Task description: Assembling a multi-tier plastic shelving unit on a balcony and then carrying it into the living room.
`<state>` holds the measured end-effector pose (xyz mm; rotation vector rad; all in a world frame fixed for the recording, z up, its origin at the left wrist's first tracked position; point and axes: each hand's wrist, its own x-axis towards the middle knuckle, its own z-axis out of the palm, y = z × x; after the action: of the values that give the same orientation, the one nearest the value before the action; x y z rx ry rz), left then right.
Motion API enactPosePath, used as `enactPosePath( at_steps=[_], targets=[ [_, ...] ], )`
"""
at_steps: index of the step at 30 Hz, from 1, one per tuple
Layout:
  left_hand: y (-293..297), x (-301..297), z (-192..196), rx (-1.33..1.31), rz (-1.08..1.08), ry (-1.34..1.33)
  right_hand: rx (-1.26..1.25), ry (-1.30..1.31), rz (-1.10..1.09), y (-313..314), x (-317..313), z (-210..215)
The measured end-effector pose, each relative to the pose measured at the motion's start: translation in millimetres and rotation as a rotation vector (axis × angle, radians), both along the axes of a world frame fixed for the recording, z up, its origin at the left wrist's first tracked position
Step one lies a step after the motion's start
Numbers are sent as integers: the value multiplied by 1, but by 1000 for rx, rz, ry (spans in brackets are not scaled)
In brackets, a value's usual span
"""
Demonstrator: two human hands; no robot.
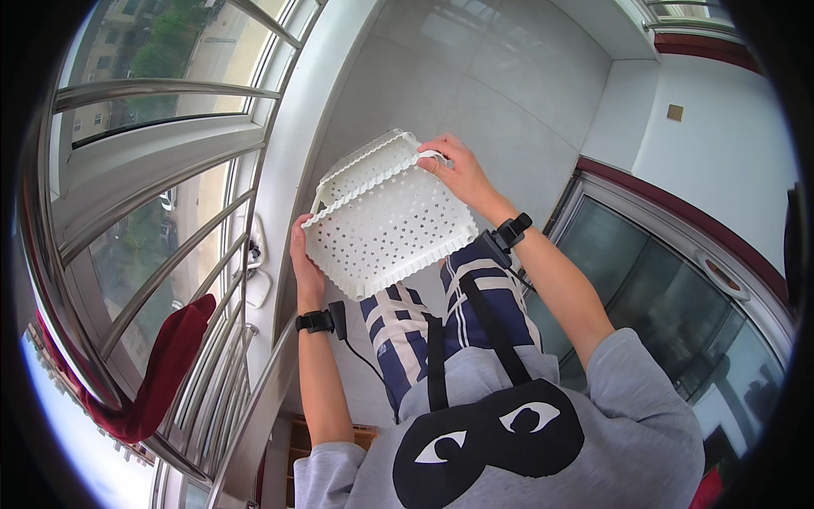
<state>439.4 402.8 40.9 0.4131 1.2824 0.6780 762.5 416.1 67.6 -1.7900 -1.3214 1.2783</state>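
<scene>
We stretch both arms forward — left hand [305, 261] and farther-reaching right hand [460, 174] gripping a white basket [386, 233] (star-perforated) — over grey floor tiles [509, 102], beside a railed window [157, 51].

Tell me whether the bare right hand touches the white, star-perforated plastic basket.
Touching: the head view shows the bare right hand gripping the white basket by its wavy upper-right edge.

Basket [386, 237] sits between left hand [304, 265] and right hand [460, 174]. Left of grip: railing [170, 87], cloth [174, 360] draped on its near part, window [161, 47] beyond. Right: glass door [627, 280]. Ahead: floor [475, 93]. Near side: thighs [397, 335].
</scene>
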Motion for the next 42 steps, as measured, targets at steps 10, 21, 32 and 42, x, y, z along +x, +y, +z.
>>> enactPosePath(
  at_steps=[10,21,32,42],
  targets=[
    [9,-5,-1,180,-182,106,-63,69,-82,16,-6,9],
    [8,-2,14,63,-163,210,-373,402,-165,13,16,19],
    [16,16,28,-54,-43,219,-390,297,105,33,39,-12],
    [21,14,34,-110,-3,124,-409,242,82,42,32,-10]
  ],
)
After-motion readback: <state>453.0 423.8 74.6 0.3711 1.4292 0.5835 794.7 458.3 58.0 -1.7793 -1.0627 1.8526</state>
